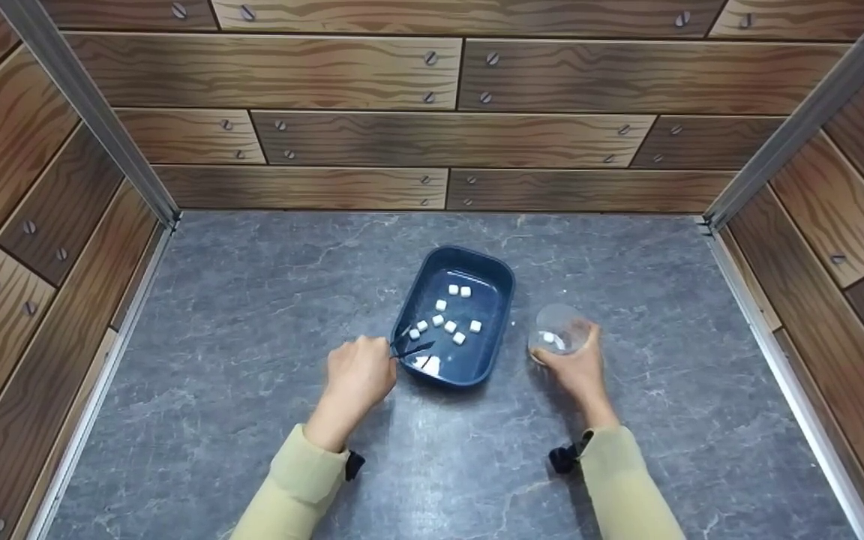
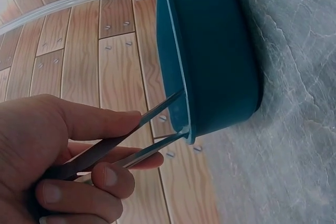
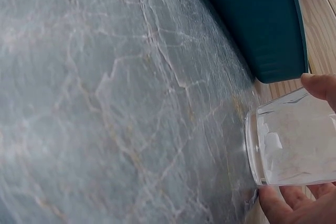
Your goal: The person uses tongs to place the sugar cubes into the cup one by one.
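Note:
My left hand (image 1: 359, 369) grips dark metal tongs (image 2: 97, 152) between thumb and fingers. Their two arms stand apart and reach over the near left rim of a deep blue rectangular tray (image 1: 508, 285); no cube shows between the tips. Several small white cubes (image 1: 451, 327), like sugar cubes, lie scattered on the tray's floor. To the right of the tray, my right hand (image 1: 576, 366) holds a clear glass (image 3: 299, 140) around its side, thumb and fingers on opposite sides. A few white pieces (image 1: 550, 338) show inside the glass, and its base is at the floor surface.
Grey marbled flooring (image 1: 252, 300) lies under everything. Wood-patterned panels (image 1: 357, 139) stand at the back and both sides, with metal strips (image 1: 784, 390) along the edges. Tiny white crumbs lie between the tray and the glass.

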Available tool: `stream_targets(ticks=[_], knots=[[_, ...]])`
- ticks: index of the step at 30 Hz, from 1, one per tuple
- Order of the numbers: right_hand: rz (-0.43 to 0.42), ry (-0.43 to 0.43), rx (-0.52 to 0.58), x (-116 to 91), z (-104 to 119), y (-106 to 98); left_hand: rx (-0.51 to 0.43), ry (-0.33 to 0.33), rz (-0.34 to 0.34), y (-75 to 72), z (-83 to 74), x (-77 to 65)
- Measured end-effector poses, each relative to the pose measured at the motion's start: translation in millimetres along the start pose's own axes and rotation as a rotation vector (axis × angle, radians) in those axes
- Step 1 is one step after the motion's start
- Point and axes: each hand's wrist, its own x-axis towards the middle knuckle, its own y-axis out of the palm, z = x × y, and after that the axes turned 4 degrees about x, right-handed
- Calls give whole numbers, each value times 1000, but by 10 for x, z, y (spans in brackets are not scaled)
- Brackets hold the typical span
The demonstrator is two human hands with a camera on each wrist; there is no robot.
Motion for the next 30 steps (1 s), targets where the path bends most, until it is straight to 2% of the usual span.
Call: stream_targets(ticks=[7,15,24,30], knots=[[1,5,-19,2,2,1,10,-4,-26,53,-15,38],[22,30,-17,-10,19,-21,30,-3,-21,125,-51,97],[20,23,-15,-8,16,-21,34,-27,-1,144,-83,133],[20,15,-9,-4,8,-19,37,-41,40,121,-105,129]])
